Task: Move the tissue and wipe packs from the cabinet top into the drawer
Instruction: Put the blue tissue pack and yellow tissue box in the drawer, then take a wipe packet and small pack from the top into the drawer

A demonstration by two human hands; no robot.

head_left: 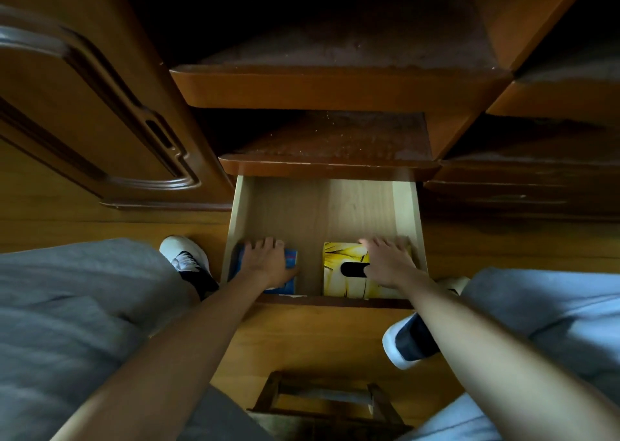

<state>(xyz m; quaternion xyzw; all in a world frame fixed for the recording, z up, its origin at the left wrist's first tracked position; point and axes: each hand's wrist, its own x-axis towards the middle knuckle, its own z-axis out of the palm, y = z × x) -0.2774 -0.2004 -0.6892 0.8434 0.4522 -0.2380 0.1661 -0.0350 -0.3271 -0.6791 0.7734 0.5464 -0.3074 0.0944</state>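
Left hand (266,263) and right hand (389,262) press packs flat.

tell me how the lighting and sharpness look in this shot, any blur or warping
Head view: the drawer interior is the brightest part, the upper shelves sink into darkness; the right hand fingertips are motion-blurred over the yellow tissue box; wide-angle distortion bends the cabinet edges.
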